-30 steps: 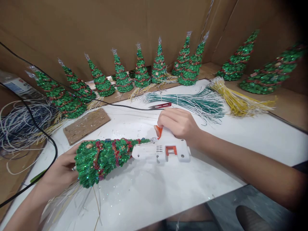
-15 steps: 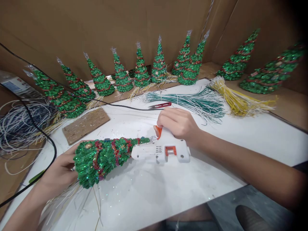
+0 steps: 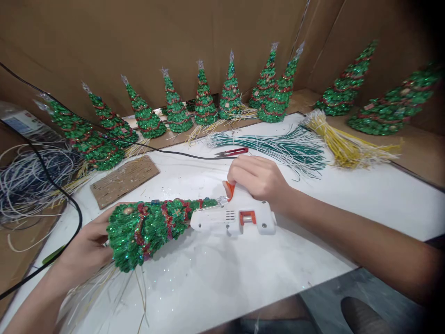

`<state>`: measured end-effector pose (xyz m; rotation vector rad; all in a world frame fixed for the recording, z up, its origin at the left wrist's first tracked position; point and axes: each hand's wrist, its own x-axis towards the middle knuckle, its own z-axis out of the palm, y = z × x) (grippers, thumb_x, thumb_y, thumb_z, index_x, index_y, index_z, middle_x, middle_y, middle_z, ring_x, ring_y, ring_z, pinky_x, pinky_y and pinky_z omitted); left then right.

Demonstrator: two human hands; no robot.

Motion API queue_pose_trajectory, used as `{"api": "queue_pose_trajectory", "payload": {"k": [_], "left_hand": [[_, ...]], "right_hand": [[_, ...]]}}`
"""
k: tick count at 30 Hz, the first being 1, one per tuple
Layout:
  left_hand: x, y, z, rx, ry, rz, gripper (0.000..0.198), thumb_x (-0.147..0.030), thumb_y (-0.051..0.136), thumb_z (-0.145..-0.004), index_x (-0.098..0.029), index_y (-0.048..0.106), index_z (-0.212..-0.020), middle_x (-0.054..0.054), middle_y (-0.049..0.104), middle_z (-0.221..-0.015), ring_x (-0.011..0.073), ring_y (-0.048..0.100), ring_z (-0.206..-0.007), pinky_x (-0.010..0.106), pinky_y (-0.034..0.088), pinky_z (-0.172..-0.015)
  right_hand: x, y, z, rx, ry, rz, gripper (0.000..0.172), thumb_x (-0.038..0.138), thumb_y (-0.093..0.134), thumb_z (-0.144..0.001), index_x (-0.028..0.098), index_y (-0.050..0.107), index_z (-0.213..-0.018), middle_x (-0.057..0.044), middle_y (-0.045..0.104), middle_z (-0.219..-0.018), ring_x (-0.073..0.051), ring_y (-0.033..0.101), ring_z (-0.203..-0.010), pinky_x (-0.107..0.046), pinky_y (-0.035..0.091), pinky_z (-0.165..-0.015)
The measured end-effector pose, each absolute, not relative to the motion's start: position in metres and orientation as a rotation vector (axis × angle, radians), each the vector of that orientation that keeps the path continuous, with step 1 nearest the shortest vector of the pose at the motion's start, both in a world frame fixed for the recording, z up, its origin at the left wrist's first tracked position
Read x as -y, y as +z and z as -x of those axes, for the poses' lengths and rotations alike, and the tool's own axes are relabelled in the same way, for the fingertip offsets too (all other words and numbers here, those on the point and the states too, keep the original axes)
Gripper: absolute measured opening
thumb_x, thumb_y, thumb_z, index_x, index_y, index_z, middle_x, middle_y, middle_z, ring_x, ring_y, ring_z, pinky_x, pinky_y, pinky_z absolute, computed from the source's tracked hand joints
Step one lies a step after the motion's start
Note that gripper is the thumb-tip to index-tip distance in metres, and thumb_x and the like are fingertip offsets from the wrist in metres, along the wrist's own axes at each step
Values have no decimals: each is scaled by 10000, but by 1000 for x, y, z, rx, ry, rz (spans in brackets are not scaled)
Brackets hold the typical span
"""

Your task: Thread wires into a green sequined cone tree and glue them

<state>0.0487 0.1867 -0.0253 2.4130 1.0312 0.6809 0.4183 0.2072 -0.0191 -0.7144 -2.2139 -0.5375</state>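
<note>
A green glittery miniature Christmas tree [image 3: 153, 229] with red garlands lies on its side over the white table, its tip pointing right. Around its base is my left hand [image 3: 92, 243], closed, with the fingers partly hidden behind the tree. Loose wires hang below the base. My right hand [image 3: 259, 178] is wrapped round the handle of a white hot glue gun [image 3: 215, 219] with an orange trigger. The gun's front end lies alongside the upper part of the tree; its nozzle is hard to make out. By the right thumb, the tree's tip shows a clear ornament [image 3: 221, 201].
Several similar trees [image 3: 205, 102] stand along the cardboard wall. Behind my right hand lie red thread snips [image 3: 232, 152], a green-and-white wire bundle [image 3: 281, 146] and a yellow one [image 3: 344, 144]. A cardboard piece [image 3: 125, 181], tangled wires [image 3: 38, 178] and a black cable [image 3: 74, 204] are at left.
Almost nothing differs. Both hands keep their hold on the tree and the glue gun, and the whole view has shifted very slightly.
</note>
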Motion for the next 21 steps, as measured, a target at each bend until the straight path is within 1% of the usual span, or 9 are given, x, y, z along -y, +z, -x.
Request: {"api": "queue_pose_trajectory", "payload": {"k": [3,9,12,16,19,21], "left_hand": [[-187,-26,-48,-1020,669,-2421,306,-139,694,-713,-333,737,-946,-9,631,-1132,145,595,-977,194,488,-876],[-187,-27,-48,-1053,644,-2410,279,-174,676,-744,-329,738,-968,12,637,-1123,165,593,-959,236,495,-877],[-187,-25,-50,-1064,648,-2398,219,-208,696,-734,-317,753,-915,17,648,-1078,166,601,-905,239,506,-844],[-186,-22,-52,-1071,671,-2413,181,-202,711,-708,-302,758,-851,13,655,-996,154,603,-846,224,514,-805],[-187,-24,-51,-1079,659,-2426,143,-186,678,-726,-281,757,-799,18,652,-1052,154,600,-839,235,511,-811],[-187,-26,-50,-1089,635,-2419,151,-172,652,-744,-272,752,-799,19,636,-1116,146,591,-829,242,506,-824]], "right_hand": [[-208,-20,-419,2212,-527,709,289,102,332,-977,135,474,-728,-32,472,-732,-122,372,-671,-246,290,-598],[-207,-20,-418,2208,-513,704,291,117,335,-983,139,471,-727,-31,472,-728,-122,372,-666,-247,293,-595],[-207,-19,-418,2219,-502,704,287,113,331,-979,139,473,-731,-33,477,-734,-123,376,-667,-246,299,-597],[-207,-19,-417,2216,-497,704,287,110,332,-978,140,470,-728,-33,479,-731,-123,384,-667,-245,300,-600],[-206,-18,-416,2219,-497,701,281,106,339,-974,140,469,-727,-34,483,-731,-123,391,-665,-245,296,-598],[-206,-18,-416,2224,-495,699,280,102,335,-971,140,464,-726,-35,479,-726,-123,389,-661,-246,292,-594]]}}
